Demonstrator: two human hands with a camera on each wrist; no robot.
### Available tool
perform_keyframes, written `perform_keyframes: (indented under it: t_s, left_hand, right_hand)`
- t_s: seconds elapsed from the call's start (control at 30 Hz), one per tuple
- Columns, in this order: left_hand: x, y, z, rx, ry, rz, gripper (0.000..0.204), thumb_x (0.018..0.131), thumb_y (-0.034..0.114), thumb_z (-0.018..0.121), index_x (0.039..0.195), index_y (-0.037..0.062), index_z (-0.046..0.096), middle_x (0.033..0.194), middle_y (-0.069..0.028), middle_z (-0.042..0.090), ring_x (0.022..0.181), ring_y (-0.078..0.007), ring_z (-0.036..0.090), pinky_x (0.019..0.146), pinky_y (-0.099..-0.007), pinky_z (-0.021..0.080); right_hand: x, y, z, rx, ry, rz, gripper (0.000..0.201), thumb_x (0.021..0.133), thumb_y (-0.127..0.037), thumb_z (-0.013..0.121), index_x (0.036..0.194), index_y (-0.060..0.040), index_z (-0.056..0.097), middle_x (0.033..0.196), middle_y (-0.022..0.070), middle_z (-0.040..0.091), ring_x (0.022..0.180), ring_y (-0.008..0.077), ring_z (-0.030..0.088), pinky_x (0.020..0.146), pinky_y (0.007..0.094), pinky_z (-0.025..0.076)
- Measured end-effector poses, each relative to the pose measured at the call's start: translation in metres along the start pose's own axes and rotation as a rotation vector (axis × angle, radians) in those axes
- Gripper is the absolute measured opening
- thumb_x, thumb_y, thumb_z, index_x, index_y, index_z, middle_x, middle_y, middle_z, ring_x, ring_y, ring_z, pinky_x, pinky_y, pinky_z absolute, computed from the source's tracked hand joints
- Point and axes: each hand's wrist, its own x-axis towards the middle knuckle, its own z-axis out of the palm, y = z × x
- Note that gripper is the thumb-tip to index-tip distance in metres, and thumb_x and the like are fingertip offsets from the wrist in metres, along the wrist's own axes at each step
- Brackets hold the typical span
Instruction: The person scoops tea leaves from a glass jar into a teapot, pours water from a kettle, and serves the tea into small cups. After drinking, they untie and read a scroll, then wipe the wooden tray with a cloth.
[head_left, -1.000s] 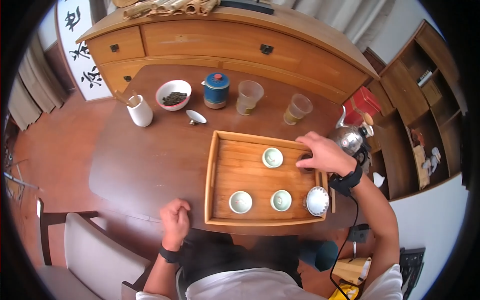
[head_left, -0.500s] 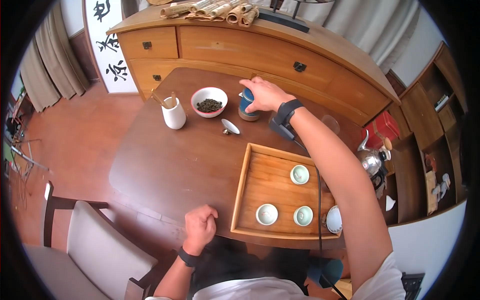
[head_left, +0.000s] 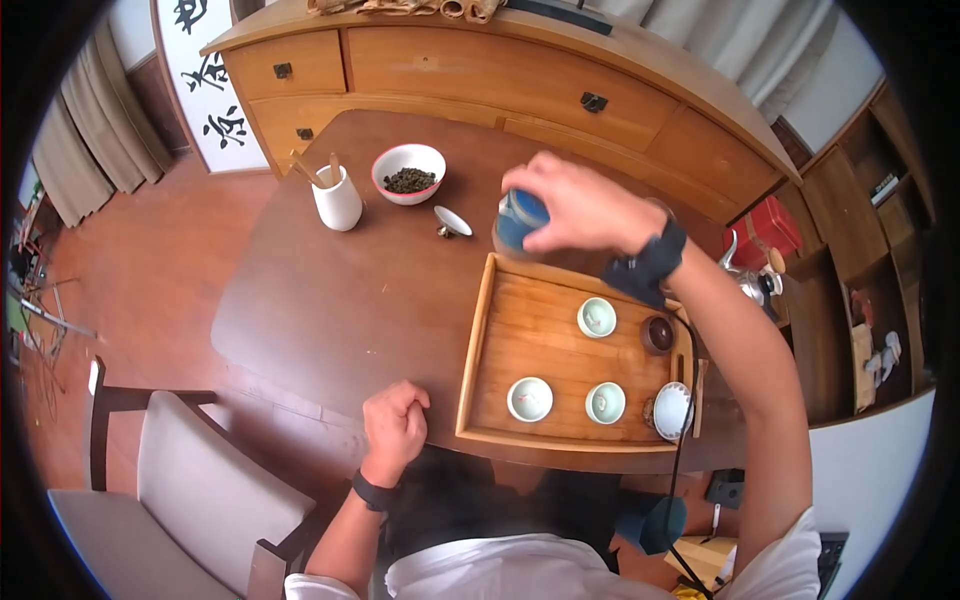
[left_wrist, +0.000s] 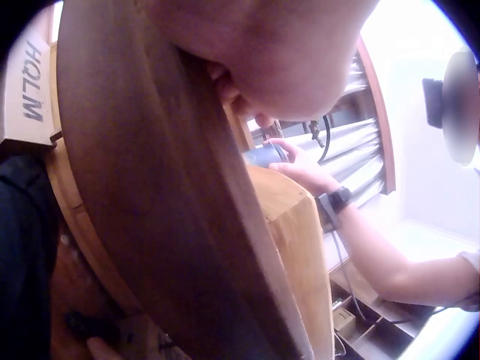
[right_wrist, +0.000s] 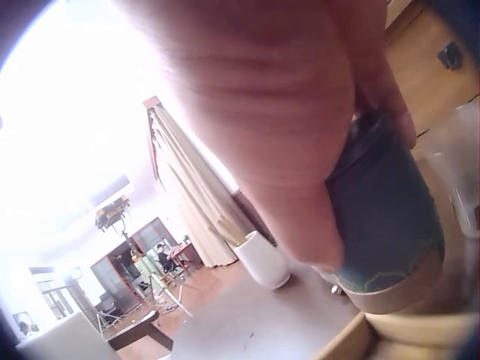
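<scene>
Above the tray's far edge, my right hand point(head_left: 590, 205) grips the blue jar point(head_left: 522, 217) round its upper part; in the right wrist view the jar point(right_wrist: 386, 210) is slightly tilted, its brown base over the tray's wooden edge. My left hand point(head_left: 392, 425) rests at the table's near edge, fingers loosely curled, holding nothing. On the wooden tray point(head_left: 470, 365) stand three pale green cups point(head_left: 597, 317), a dark brown cup point(head_left: 657, 335) and a patterned white bowl point(head_left: 674, 410). A small white lid point(head_left: 453, 220) with a metal knob lies beyond the tray.
A white bowl of dark leaves point(head_left: 409, 174) and a white holder with wooden tools point(head_left: 338, 200) stand at the back left. At the right are a metal kettle point(head_left: 752, 286) and a red box point(head_left: 765, 237). A black cable point(head_left: 678, 470) crosses the tray's right side.
My right hand has gone from the dark cup to the blue jar, then brought it off its place towards the tray. The left hand stays at the table edge; the head view has shifted.
</scene>
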Motion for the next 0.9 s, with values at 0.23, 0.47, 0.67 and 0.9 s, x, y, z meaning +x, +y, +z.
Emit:
perform_keyframes:
  t_s: [0.23, 0.47, 0.67, 0.9]
  left_hand:
    - [0.000, 0.002, -0.001, 0.032, -0.017, -0.016, 0.016, 0.072, -0.008, 0.050, 0.070, 0.0050, 0.059, 0.062, -0.0145, 0.056, 0.058, -0.0346, 0.057, 0.056, -0.0388, 0.046]
    - [-0.003, 0.002, 0.002, 0.027, -0.001, -0.063, 0.016, 0.075, -0.007, 0.050, 0.071, 0.0045, 0.060, 0.064, -0.0149, 0.058, 0.060, -0.0334, 0.059, 0.057, -0.0379, 0.046]
    - [-0.003, 0.000, 0.001, 0.040, -0.023, -0.087, 0.018, 0.078, -0.005, 0.049, 0.074, 0.0046, 0.063, 0.064, -0.0142, 0.059, 0.058, -0.0305, 0.060, 0.057, -0.0365, 0.047]
    - [0.009, 0.031, -0.011, -0.043, -0.237, -0.166, 0.018, 0.085, 0.002, 0.049, 0.091, 0.0035, 0.065, 0.066, -0.0156, 0.061, 0.062, -0.0309, 0.064, 0.061, -0.0366, 0.049]
  right_hand:
    - [-0.046, -0.025, 0.027, 0.083, 0.013, -0.047, 0.061, 0.068, -0.021, 0.081, 0.123, -0.0100, 0.056, 0.112, 0.0160, 0.054, 0.103, 0.0366, 0.058, 0.088, 0.0416, 0.050]
    - [-0.057, -0.034, 0.044, 0.075, -0.017, -0.061, 0.065, 0.068, -0.022, 0.083, 0.125, -0.0112, 0.055, 0.113, 0.0158, 0.052, 0.105, 0.0363, 0.057, 0.087, 0.0421, 0.050]
    - [-0.086, -0.028, 0.043, 0.122, 0.112, -0.024, 0.074, 0.077, -0.027, 0.078, 0.141, -0.0118, 0.045, 0.133, 0.0179, 0.050, 0.119, 0.0356, 0.054, 0.099, 0.0415, 0.047]
    - [-0.246, 0.008, 0.019, 0.316, 0.356, 0.516, 0.043, 0.093, -0.019, 0.061, 0.133, -0.0063, 0.051, 0.087, 0.0107, 0.060, 0.079, 0.0251, 0.060, 0.073, 0.0373, 0.049]
